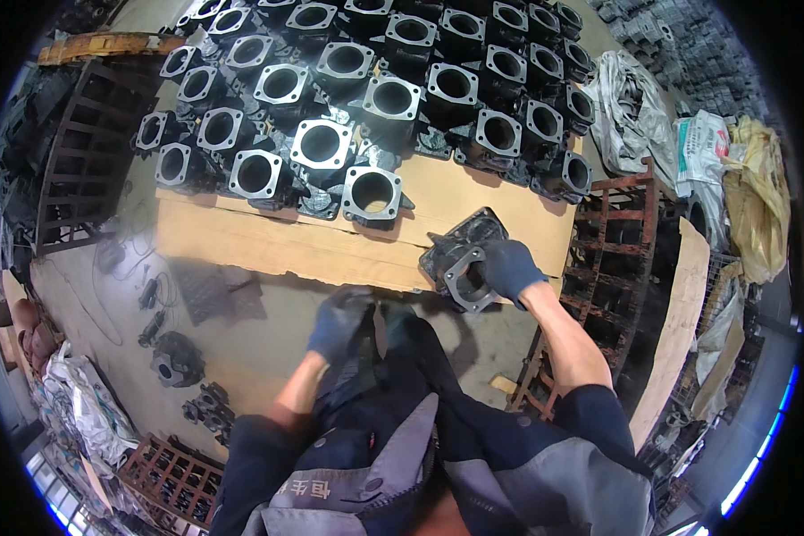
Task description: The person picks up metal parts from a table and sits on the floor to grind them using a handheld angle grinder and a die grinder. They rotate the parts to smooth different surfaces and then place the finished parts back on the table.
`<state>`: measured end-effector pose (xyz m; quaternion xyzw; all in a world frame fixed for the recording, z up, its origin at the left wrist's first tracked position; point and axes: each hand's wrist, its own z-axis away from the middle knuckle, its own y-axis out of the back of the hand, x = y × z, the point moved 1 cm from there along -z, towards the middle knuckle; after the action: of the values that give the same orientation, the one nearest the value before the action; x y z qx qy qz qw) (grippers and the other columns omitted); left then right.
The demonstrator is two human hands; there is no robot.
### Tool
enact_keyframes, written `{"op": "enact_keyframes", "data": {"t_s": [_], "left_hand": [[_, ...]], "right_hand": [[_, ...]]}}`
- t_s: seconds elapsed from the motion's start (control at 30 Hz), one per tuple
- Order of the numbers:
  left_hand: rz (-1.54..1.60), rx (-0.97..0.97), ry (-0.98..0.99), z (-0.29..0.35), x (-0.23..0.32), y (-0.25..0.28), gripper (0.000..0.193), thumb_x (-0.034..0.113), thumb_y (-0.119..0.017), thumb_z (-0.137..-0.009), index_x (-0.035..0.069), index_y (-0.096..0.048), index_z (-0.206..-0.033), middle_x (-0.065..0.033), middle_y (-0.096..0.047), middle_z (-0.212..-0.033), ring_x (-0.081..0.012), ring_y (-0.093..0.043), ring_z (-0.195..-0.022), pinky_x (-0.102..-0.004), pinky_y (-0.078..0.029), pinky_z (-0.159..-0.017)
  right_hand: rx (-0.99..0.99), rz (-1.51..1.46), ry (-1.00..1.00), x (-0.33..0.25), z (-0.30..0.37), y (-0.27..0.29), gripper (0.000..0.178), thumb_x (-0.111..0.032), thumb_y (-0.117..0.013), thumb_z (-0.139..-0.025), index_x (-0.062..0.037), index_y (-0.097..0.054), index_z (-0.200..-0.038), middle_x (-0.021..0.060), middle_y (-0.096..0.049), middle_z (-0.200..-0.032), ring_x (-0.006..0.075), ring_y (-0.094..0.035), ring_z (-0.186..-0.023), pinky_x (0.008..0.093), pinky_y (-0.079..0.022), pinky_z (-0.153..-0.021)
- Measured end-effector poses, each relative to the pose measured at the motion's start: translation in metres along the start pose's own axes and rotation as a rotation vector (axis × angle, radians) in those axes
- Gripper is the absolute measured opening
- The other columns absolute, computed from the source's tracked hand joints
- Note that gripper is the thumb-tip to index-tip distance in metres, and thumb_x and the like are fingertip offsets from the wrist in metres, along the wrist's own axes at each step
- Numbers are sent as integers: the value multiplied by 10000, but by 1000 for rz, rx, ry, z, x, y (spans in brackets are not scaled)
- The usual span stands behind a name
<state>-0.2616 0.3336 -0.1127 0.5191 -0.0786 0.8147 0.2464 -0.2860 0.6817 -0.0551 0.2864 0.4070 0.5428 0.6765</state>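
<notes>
Metal part (452,251), black with a pale square rim, sits tilted at the near edge of the cardboard (241,232), toward its right end. The gloved right hand (514,268) grips its right side, fingers bent over the rim; the thumb is hard to make out, and the hand hides that side of the part. The gloved left hand (339,320) is low before the person's body near the cardboard's front edge, blurred and dark against the clothing, so I cannot tell whether it is spread, closed or pinching anything. Behind the part stand roughly thirty similar parts (322,126), crowded and overlapping, the farthest cut off by the upper edge, so an exact count is impossible. Three slatted metal racks show: one dark rack (46,183) at left, two rusty.
</notes>
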Motion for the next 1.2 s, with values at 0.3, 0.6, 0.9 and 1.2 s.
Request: {"op": "enact_keyframes", "data": {"t_s": [0.3,0.6,0.9,1.2], "left_hand": [[65,437,443,91,-133,101,194,117,-619,-937,-8,-689,-1069,-106,-723,-920,-166,-658,-797,-292,-521,-726],[-319,66,776,221,-293,128,251,145,-581,-897,45,-712,-1086,-133,-719,-1023,-255,-690,-900,-358,-538,-783],[82,351,899,186,-189,132,270,184,-571,-934,18,-682,-1115,-107,-728,-963,-199,-663,-812,-336,-521,-734],[216,281,922,168,-207,123,243,182,-589,-923,31,-690,-1084,-103,-722,-902,-174,-657,-754,-302,-509,-673]], "right_hand": [[-133,22,10,1,-52,2,258,-264,-724,-782,-26,-746,-879,247,-701,-853,400,-699,-811,461,-557,-732],[-111,71,-210,61,-48,-52,212,-253,-654,-853,-93,-761,-942,163,-727,-886,319,-713,-793,403,-545,-675],[193,-1160,-809,14,-102,-94,210,-179,-672,-869,30,-683,-875,92,-648,-726,200,-597,-527,341,-504,-492],[165,-1419,-901,-1,-81,-23,284,-255,-689,-900,16,-687,-984,132,-708,-803,241,-629,-561,344,-508,-515]]}}
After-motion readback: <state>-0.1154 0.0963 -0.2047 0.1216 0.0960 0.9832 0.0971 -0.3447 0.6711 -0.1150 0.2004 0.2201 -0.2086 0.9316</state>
